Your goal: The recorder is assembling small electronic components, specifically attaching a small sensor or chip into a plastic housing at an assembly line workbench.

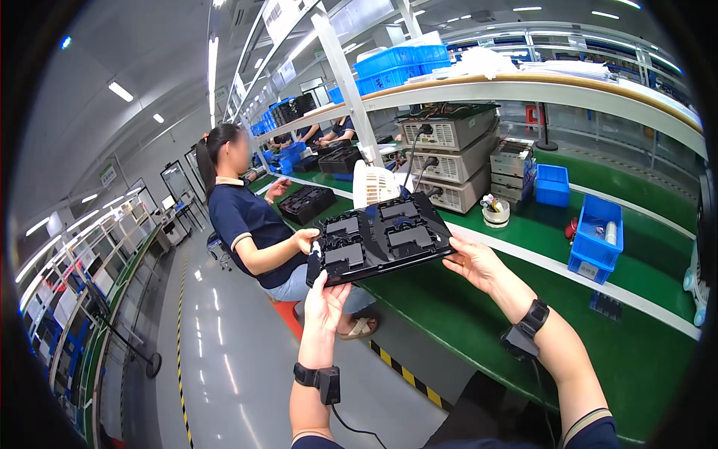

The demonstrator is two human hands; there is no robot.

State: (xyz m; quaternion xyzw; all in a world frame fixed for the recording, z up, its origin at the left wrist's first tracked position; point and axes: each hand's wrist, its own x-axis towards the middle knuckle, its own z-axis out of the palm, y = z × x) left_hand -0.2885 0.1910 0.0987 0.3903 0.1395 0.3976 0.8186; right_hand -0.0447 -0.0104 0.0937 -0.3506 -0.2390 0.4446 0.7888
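A black tray [383,267] with moulded compartments is held up level above the green workbench [449,314]. Several dark flat parts [410,238] lie in it. My left hand [326,302] grips the near left corner from below, thumb at the edge. Around the right end close the fingers of my right hand [474,263]. A seated co-worker on the left has one hand [305,239] at the tray's left end. The undersides of my fingers are partly hidden by the tray.
Grey instrument boxes [449,161] stand stacked beyond the tray, beside a white basket [374,185]. On the right of the bench are a white cup of small items [495,212] and blue bins [597,236]. Another black tray [307,203] sits before the co-worker. A shelf [523,84] runs overhead.
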